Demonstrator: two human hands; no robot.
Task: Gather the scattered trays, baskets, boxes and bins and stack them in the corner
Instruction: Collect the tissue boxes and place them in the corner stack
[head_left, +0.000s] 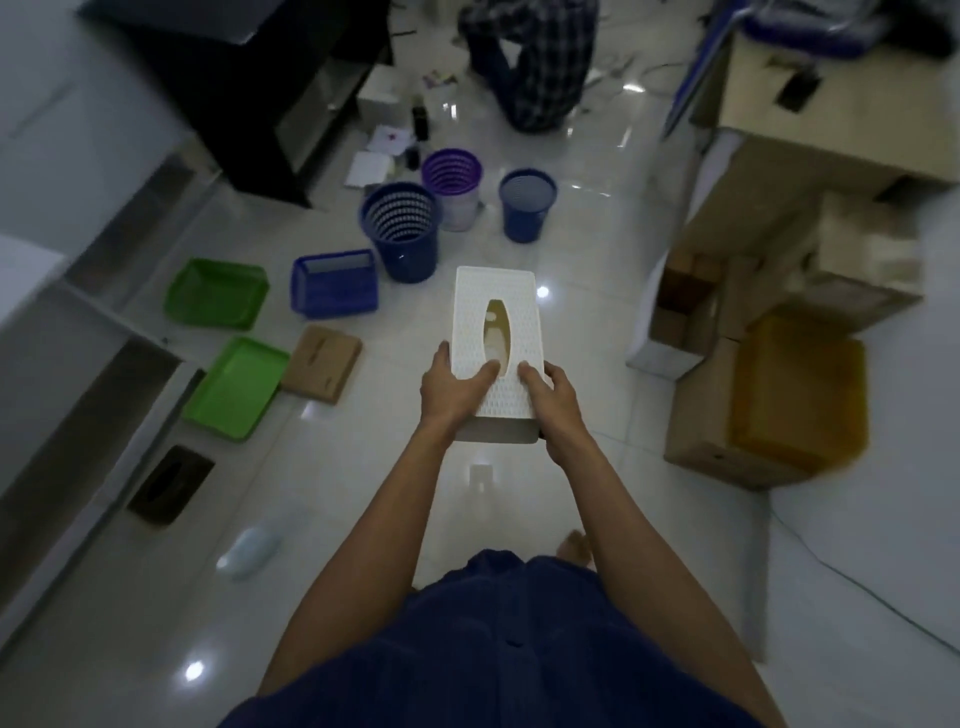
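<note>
over the middle of the floor (597, 343), you hold the white box (496, 306) in both hands, long side running away from you. your left hand (449, 395) grips its near left corner, thumb on the lid, fingers curled round the side. your right hand (553, 402) clamps the near right edge, thumb on top too. the lid is patterned, with an oval slot. left of it on the floor lie a blue basket (332, 286) and a tan box (322, 364).
</note>
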